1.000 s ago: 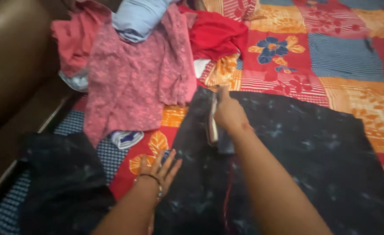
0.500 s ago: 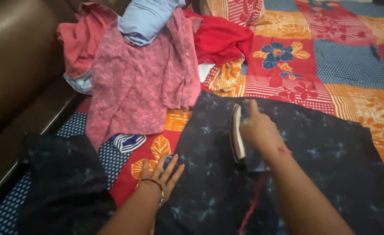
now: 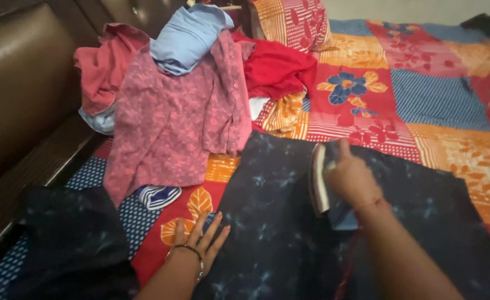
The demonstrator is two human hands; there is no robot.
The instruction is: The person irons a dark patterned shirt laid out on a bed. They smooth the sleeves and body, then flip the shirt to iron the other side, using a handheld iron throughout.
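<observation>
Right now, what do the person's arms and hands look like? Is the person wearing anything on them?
Both forearms are bare, with no sleeves in view. The left hand has a thin dark bracelet with small beads around its wrist. The right hand has a thin red thread around its wrist. No gloves or watch show, and any rings are too blurred to tell.

Dark navy garment (image 3: 278, 222) with pale blotches; pink floral shirt (image 3: 173, 122); red, orange, blue patchwork bedspread (image 3: 423, 89).

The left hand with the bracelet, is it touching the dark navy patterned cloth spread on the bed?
Touching. The head view shows the left hand lying flat, its fingers resting on the edge of the dark navy patterned cloth.
</observation>
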